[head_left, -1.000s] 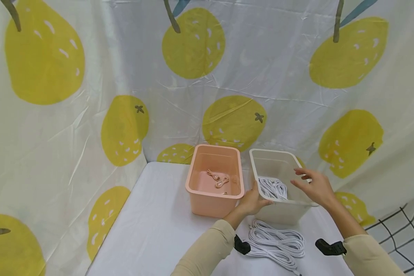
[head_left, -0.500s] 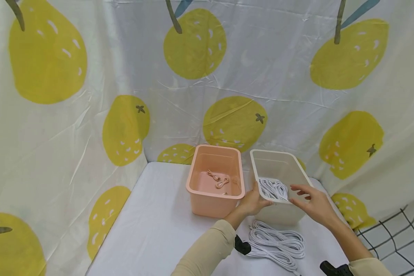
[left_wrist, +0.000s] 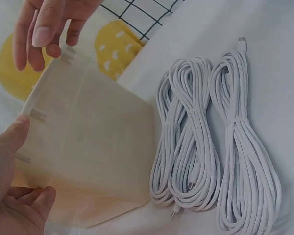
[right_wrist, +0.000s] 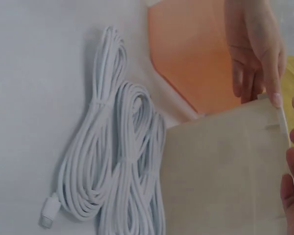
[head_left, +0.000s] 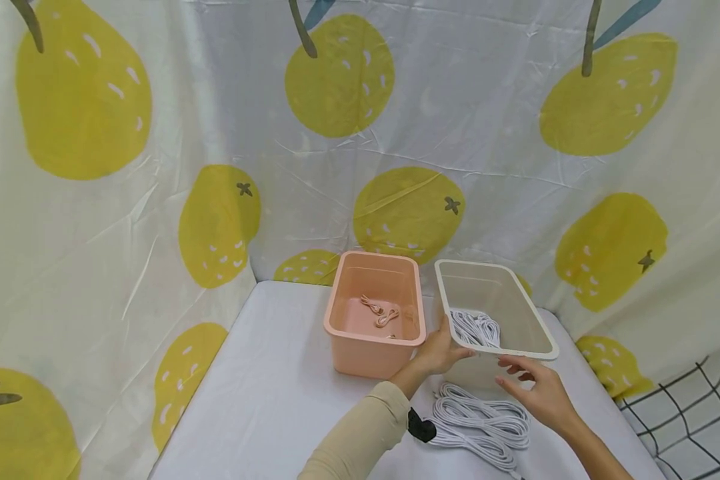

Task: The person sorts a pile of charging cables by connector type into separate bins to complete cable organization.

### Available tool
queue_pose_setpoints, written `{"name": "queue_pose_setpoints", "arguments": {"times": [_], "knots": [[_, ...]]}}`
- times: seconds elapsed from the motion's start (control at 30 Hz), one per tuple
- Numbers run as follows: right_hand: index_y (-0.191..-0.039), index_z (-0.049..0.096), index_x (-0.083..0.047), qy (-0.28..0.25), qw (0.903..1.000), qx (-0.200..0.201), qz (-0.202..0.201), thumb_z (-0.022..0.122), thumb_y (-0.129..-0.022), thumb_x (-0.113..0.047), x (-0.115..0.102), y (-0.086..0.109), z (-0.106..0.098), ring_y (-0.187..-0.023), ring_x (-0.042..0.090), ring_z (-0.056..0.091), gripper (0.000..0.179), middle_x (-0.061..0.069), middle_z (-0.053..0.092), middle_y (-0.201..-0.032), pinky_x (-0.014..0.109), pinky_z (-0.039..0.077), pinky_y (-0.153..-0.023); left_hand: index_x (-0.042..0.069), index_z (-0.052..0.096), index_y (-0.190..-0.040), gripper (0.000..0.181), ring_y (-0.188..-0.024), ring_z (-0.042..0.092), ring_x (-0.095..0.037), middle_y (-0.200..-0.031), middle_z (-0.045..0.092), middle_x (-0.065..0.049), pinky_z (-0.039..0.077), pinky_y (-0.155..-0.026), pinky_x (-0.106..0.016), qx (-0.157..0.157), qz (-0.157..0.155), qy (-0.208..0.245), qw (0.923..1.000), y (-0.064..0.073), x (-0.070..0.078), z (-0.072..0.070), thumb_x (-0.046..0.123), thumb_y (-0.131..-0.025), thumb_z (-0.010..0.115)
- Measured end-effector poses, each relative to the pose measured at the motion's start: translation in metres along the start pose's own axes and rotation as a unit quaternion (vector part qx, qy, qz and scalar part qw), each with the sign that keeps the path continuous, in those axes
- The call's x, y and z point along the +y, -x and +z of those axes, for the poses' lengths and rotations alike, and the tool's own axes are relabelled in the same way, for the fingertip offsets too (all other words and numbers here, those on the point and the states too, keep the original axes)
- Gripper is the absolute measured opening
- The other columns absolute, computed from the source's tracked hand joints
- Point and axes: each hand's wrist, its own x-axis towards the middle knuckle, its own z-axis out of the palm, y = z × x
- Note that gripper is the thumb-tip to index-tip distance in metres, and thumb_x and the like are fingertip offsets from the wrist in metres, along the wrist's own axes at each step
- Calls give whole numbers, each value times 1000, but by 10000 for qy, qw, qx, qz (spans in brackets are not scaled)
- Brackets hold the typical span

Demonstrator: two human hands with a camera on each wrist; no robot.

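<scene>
The cream plastic bin (head_left: 479, 372) stands at the right of the table with a bundle of white cable (head_left: 475, 329) inside. My left hand (head_left: 437, 352) grips its front left corner, thumb over the rim and fingers along the outer side. Just in front of the front wall is my right hand (head_left: 543, 393), its loosely bent fingers near the rim and nothing held. Below the bin, coiled white charging cables (left_wrist: 191, 132) lie on the tabletop, each gathered at its middle, with metal plug ends showing.
Left of the cream bin stands a peach bin (head_left: 369, 360) holding a few small pinkish cables (head_left: 387, 318). A fruit-printed curtain (head_left: 312, 193) hangs behind and at both sides. Dark wire mesh (head_left: 696, 407) is at the lower right.
My right hand has moved from over the cream bin's right side down and towards me, to its front wall. The left hand and both bins stay where they were.
</scene>
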Motion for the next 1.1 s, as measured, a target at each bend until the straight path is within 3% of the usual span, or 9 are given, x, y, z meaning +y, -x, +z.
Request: {"name": "queue_pose_setpoints", "arguments": {"times": [0.27, 0.57, 0.63, 0.73, 0.9, 1.0, 1.1], "knots": [[-110, 77, -7, -37, 9983, -333, 473, 88, -81, -9, 15, 22, 23, -86, 13, 64, 31, 2, 74, -101, 32, 54, -70, 10, 22, -159, 95, -111, 66, -23, -128, 65, -20, 52, -88, -34, -13, -52, 48, 10000, -1, 1, -1, 31, -90, 84], [-109, 77, -7, 27, 9807, -1409, 1358, 88, -84, -18, 42, 52, 48, -92, 21, 68, 30, 1, 75, -103, 40, 57, -79, 8, 21, -160, 98, -111, 66, -23, -127, 66, -20, 52, -89, -34, -10, -236, -94, 9997, 0, 1, -2, 36, -89, 84], [-108, 78, -8, 26, 9776, -1645, 1316, 88, -83, -20, 49, 57, 51, -92, 20, 69, 29, 2, 75, -104, 38, 57, -79, 8, 21, -160, 99, -112, 65, -24, -128, 65, -20, 52, -90, -34, -1, -229, -106, 9997, 0, 1, -2, 36, -89, 84], [-104, 79, -8, 197, 9788, -1825, 904, 88, -82, -21, 58, 64, 56, -92, 20, 70, 27, 5, 75, -103, 37, 58, -77, 8, 21, -160, 99, -114, 65, -24, -128, 65, -20, 51, -91, -34, 5, -253, -113, 9996, 1, 1, -2, 37, -89, 83], [-105, 80, -11, 1231, 9721, -1992, 128, 89, -79, -23, 62, 67, 67, -97, 29, 70, 30, 2, 76, -105, 50, 55, -84, 8, 21, -161, 99, -115, 65, -25, -129, 65, -20, 51, -92, -34, 2, -277, -146, 9995, 1, 2, -3, 38, -90, 83], [-107, 80, -13, 1637, 9648, -2059, -34, 89, -78, -22, 59, 66, 71, -98, 30, 70, 31, 1, 76, -106, 54, 53, -84, 6, 20, -161, 100, -116, 64, -25, -130, 64, -21, 51, -92, -34, -21, -282, -161, 9995, 2, 3, -3, 38, -90, 82], [-105, 81, -12, 1702, 9645, -2018, -78, 90, -76, -20, 57, 65, 72, -96, 29, 70, 32, 1, 76, -103, 54, 54, -82, 4, 20, -160, 100, -115, 65, -26, -129, 64, -22, 51, -92, -35, -24, -270, -188, 9995, 3, 3, -3, 38, -90, 83]]}}
